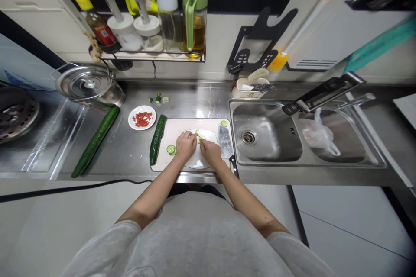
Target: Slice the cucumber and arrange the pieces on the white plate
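Left hand (186,145) and right hand (210,152) touch cucumber slices (199,140) over a white plate (198,159).

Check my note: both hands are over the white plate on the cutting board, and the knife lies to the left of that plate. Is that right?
Not quite: the head view shows the knife to the right of the white plate. The left hand and right hand are indeed over the plate on the cutting board.

A plastic bag (320,134) lies in the right basin (352,151) of the sink (269,138).
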{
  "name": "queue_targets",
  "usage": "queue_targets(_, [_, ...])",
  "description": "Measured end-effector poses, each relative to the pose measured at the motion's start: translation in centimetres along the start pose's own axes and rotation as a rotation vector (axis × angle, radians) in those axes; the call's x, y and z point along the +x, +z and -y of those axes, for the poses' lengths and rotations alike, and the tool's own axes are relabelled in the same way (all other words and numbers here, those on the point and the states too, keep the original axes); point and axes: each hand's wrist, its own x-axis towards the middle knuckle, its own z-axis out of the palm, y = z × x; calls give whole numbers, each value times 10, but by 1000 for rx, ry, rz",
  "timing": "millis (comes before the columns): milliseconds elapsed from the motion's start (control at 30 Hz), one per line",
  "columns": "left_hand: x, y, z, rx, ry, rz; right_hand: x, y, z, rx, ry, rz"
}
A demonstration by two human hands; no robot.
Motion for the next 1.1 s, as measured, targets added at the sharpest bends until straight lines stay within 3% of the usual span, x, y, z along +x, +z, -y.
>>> queue_targets(167, [-9, -14, 8, -44, -72, -62, -5, -5, -4, 33, 46, -18])
queue_targets(333, [-34, -35, 45, -38, -229, -124, -15, -12, -18, 67, 88, -73])
queue_targets(533, [-60, -48, 81, 8, -275, 35, -33, -16, -39, 104, 113, -157])
queue_targets(800, [-64, -41, 79, 51, -309, 110, -40, -11, -37, 126, 82, -171])
queue_targets(1100, [-67, -37, 77, 60, -290, 91, -42, -10, -33, 138, 59, -157])
